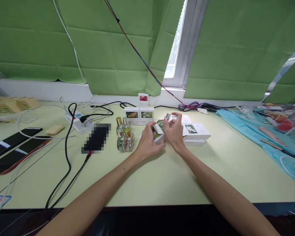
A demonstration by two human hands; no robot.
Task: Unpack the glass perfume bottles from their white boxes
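A small white perfume box [158, 133] with a plant picture is gripped in my left hand [147, 142], tilted towards the right. My right hand [174, 131] pinches a glass perfume bottle [167, 116] with a silver cap, at the box's upper end. Fingers partly hide the bottle, and I cannot tell whether any of it is inside the box. Left of my hands stand several perfume bottles [125, 141] with gold and silver caps. Behind are two upright white boxes [139, 115] and a box with a red picture [144, 99]. More white boxes [196, 130] lie stacked beside my right hand.
Black cables [68, 154] and white cords run over the left side, near a power strip [75, 121], a pixelated dark device [97, 137] and two phones [19, 147]. A blue sheet [255, 131] with assorted items covers the right. Green curtains [127, 49] hang behind.
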